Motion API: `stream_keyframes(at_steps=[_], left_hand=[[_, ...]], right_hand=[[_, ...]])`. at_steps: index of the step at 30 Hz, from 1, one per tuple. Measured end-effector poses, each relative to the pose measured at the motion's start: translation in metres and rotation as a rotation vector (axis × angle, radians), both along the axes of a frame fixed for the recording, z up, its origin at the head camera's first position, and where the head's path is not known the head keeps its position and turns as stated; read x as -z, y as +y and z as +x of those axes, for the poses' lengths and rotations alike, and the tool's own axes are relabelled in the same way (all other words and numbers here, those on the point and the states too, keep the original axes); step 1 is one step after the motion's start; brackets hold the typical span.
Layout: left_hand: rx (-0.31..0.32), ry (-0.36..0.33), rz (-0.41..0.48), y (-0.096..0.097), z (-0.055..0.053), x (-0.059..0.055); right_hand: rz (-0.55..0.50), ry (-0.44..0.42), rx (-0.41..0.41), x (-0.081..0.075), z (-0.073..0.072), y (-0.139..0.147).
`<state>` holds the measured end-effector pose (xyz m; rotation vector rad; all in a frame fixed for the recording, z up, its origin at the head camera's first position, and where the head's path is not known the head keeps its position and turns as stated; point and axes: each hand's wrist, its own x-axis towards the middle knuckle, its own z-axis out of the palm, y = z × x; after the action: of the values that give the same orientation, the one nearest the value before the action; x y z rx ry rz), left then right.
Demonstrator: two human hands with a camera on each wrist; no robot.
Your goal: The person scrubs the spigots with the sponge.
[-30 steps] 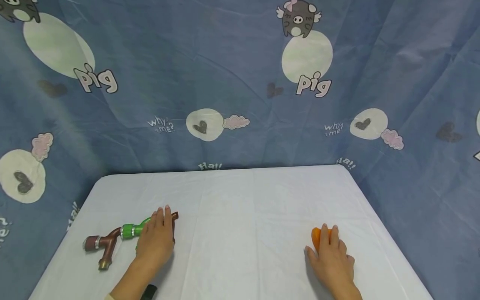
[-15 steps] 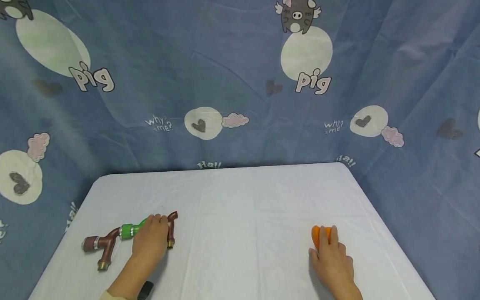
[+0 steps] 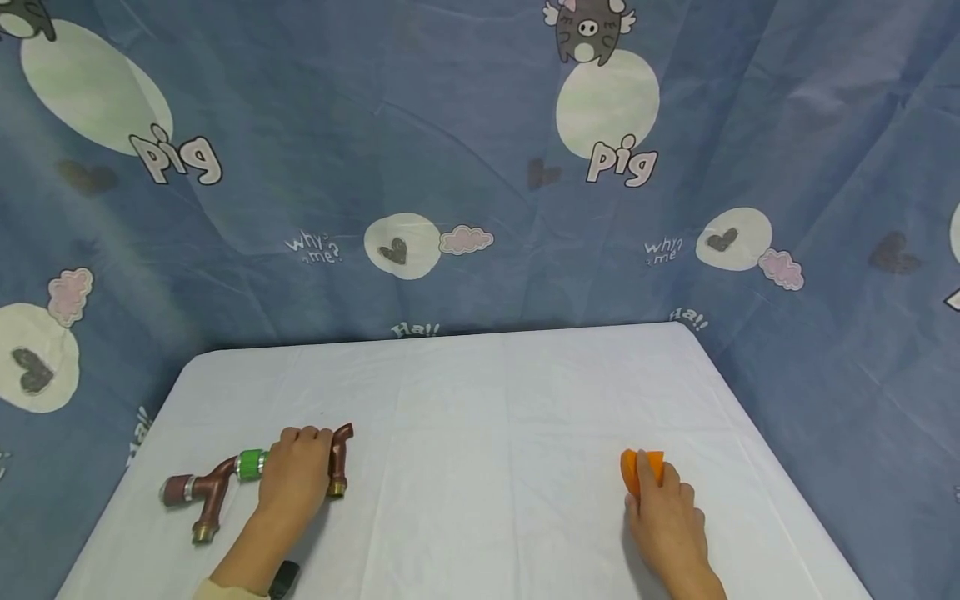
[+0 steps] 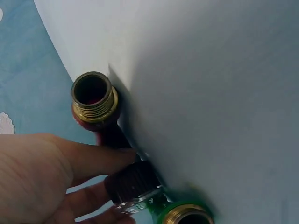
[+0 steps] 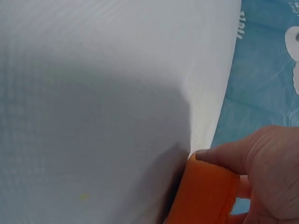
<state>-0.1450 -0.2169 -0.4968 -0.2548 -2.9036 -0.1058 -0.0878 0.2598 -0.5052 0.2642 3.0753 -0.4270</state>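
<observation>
Three taps lie in a row on the left of the white table. The left one is a brown tap [image 3: 212, 492] with a brass threaded mouth; in the middle is a green tap [image 3: 251, 464], mostly hidden by my left hand [image 3: 296, 475]. That hand's fingers curl around the right-hand brown tap [image 3: 339, 461]. In the left wrist view its thumb presses beside the dark ribbed knob [image 4: 133, 184], and a brass thread [image 4: 96, 105] faces up. Across the table, my right hand [image 3: 666, 521] pinches a folded orange cloth [image 5: 203, 196], thumb on its near edge.
The white-covered table [image 3: 480, 417] ends at a blue curtain [image 3: 465, 167] printed with pigs and hearts, behind and at both sides. A small black object [image 3: 283, 579] shows beside the left wrist.
My left hand's fingers have gone from stretched over the taps to curled around the right-hand brown one. The right thumb has moved in against the orange cloth.
</observation>
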Motion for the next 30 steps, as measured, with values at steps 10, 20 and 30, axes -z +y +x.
stream_keyframes(at_steps=[10,20,30], left_hand=[[0.058,0.018,0.038,0.008,-0.001,0.0],[0.038,-0.123,0.2,0.023,0.006,-0.007],[0.089,-0.214,0.343,0.051,0.017,-0.02]], right_hand=[[-0.016,0.04,-0.001,0.002,0.001,-0.003],[-0.188,0.047,-0.061,-0.004,0.005,-0.018],[-0.27,0.234,-0.291,-0.007,0.008,-0.047]])
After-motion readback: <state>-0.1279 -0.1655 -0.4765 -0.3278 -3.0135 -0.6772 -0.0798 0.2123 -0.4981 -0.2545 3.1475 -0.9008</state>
